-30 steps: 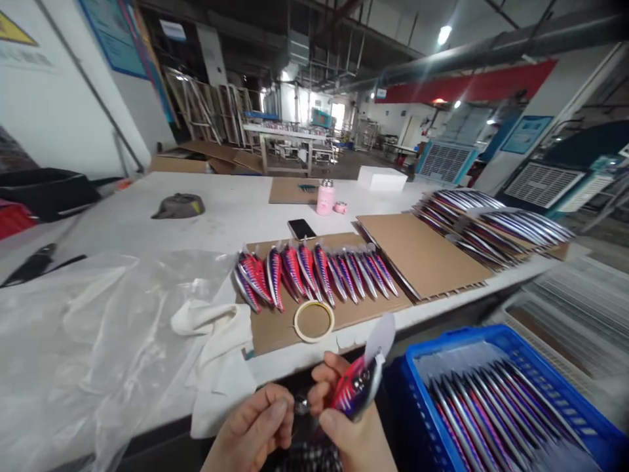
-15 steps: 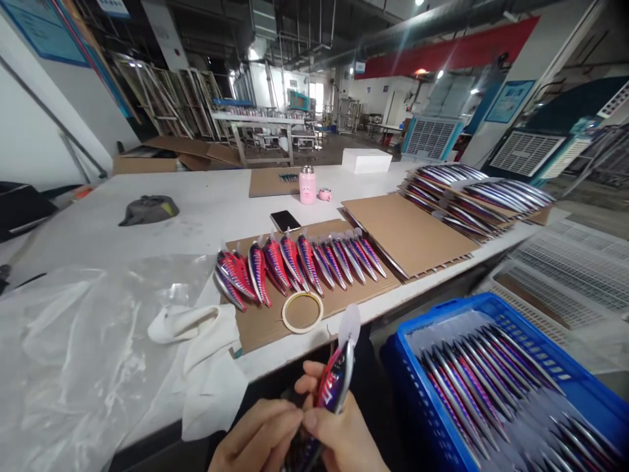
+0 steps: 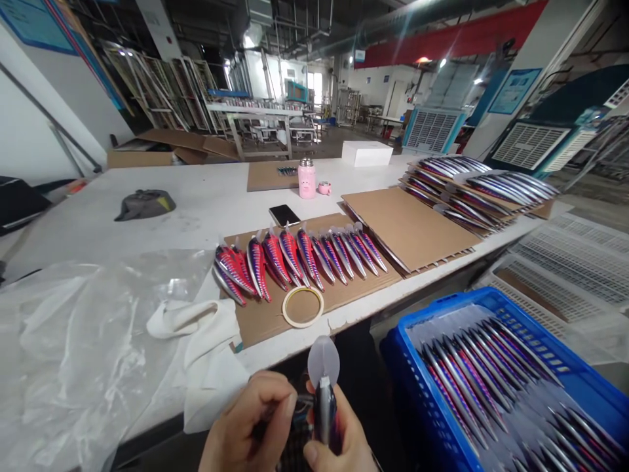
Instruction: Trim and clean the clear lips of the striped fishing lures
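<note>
My right hand is wrapped round a fishing lure, low in front of the table edge. The lure stands nearly upright, with its rounded clear lip at the top and its silver underside towards me. Just left of it, my left hand is closed in a pinch; what its fingertips hold is too small to make out. On a cardboard sheet beyond my hands, several red, purple and silver lures lie in a row. A roll of masking tape lies flat in front of them.
To my right stands a blue basket of lures. Stacked cardboard layers hold more lures at the back right, beside a bare cardboard sheet. A phone, pink bottle, white cloth and plastic bag lie about the table.
The lure in my right hand has turned from its coloured side to its silver underside and moved slightly left and down. My left hand's fingertips have drawn a little away from it.
</note>
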`<state>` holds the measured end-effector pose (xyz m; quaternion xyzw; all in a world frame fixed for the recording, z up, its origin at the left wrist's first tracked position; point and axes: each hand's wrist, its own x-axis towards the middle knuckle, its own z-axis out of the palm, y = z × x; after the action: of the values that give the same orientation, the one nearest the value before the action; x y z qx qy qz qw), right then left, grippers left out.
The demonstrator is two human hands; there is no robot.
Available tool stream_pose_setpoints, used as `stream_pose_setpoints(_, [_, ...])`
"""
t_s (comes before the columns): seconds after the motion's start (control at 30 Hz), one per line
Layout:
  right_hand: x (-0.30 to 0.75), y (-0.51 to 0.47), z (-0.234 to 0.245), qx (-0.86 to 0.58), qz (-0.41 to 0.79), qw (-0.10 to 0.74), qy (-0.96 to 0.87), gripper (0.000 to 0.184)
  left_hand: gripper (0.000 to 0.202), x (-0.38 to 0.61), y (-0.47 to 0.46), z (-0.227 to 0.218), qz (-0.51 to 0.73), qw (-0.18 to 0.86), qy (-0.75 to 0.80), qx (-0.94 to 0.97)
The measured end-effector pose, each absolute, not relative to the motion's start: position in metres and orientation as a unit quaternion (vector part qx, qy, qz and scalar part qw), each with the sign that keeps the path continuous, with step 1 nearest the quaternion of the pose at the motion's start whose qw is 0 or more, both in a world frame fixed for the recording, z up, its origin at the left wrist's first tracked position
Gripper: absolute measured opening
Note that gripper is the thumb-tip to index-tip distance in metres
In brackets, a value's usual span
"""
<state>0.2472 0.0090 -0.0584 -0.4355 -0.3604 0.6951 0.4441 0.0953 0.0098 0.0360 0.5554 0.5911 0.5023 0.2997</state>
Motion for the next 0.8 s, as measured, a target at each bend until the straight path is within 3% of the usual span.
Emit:
stream_pose_setpoints(0.23, [0.235,0.012,-0.045,-0.372,0.703,0.469,-0.383,0.072,0.011,0.097,0.015,0.029,0.464,0.195,0.66,0.558])
stream_pose_setpoints(0.37, [0.233,0.011,-0.046,-0.393,0.693,0.442,-0.412,0.072,0.01,0.097,0.014,0.027,0.458,0.172,0.646,0.586])
stream_pose_setpoints(0.8, [0.242,0.002,-0.072,-0.528,0.497,0.394,-0.564,0.075,0.011,0.098,0.003,0.021,0.472,0.165,0.603,0.622])
